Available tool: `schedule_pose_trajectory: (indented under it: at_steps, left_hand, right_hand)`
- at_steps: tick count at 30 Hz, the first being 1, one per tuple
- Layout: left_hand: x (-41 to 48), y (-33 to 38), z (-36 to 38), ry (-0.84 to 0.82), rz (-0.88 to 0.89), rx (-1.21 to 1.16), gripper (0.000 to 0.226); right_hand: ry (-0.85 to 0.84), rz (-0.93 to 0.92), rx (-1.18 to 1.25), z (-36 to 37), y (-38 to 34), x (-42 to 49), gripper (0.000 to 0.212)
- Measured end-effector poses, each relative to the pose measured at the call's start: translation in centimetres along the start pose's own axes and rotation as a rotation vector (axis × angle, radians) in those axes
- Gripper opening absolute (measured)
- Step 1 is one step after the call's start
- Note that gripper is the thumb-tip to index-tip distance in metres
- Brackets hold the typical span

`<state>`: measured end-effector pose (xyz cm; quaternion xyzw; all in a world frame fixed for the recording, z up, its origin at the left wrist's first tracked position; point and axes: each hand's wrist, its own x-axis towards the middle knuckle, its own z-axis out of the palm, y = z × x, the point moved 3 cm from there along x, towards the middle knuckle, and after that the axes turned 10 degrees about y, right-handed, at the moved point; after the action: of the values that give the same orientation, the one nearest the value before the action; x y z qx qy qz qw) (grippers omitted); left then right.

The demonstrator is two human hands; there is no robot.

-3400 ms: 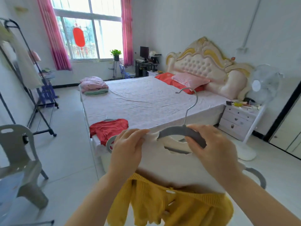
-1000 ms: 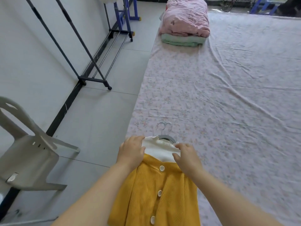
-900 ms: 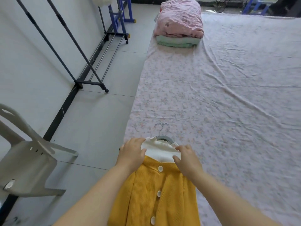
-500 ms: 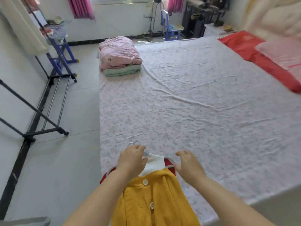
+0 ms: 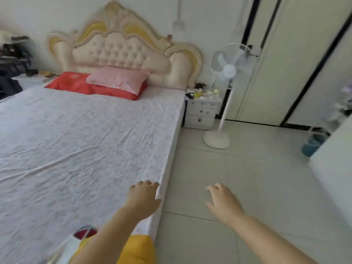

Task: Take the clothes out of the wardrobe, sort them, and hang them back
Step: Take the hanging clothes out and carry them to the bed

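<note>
Sheet [image 5: 85, 145]: pale, creased, faintly flowered.
Headboard [image 5: 122, 48]: cream, tufted, scrolled.
Yellow cardigan [image 5: 140, 248]: soft, bunched, on the bed's [image 5: 172, 147] near corner.
Left hand [image 5: 143, 197]: fingers [image 5: 147, 184] loose, empty, above bed edge.
Right hand [image 5: 222, 201]: fingers loose, empty, over floor tiles [image 5: 247, 168].

Only one view, your head cam: it looks forward and down from the bed's [image 5: 76, 140] near-right corner, close over that edge, facing the headboard [image 5: 118, 50].

Setting, as I log it: home bedroom. Double bed [image 5: 85, 140] with tufted headboard [image 5: 122, 48], pink pillow [image 5: 118, 79], white nightstand [image 5: 202, 113], pedestal fan [image 5: 228, 69], tall sliding doors [image 5: 285, 63] behind.
</note>
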<state>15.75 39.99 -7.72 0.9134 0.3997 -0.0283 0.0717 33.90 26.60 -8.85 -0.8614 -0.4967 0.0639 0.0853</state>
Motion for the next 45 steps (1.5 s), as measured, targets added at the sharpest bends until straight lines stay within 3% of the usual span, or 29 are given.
schedule_pose_trajectory:
  at_steps: [8, 16, 22, 33, 41, 45]
  left_hand:
    - [0.8, 31.8, -1.4, 0.052, 0.623, -0.024, 0.056]
    - [-8.3, 62.4, -0.6, 0.084, 1.124, -0.049, 0.057]
    - [-16.4, 78.8, -0.3, 0.079, 1.408, -0.162, 0.055]
    - [-24.1, 101.8, -5.3, 0.141, 1.739, -0.422, 0.050]
    - [-26.7, 116.1, -11.2, 0.181, 1.842, -0.594, 0.056]
    - [-28.2, 123.4, -13.0, 0.180, 1.854, -0.663, 0.056]
  right_hand:
    - [0.230, 0.530, 0.024, -8.8, 23.6, -16.6, 0.046]
    - [0.400, 0.954, -0.042, -16.0, 42.6, -36.9, 0.045]
    - [0.462, 1.226, -0.139, -21.3, 52.2, -49.5, 0.038]
    - [0.636, 1.438, -0.381, -32.3, 64.4, -61.5, 0.046]
    - [0.798, 1.500, -0.484, -41.9, 72.3, -65.6, 0.047]
    - [0.798, 1.491, -0.561, -46.1, 77.2, -67.8, 0.048]
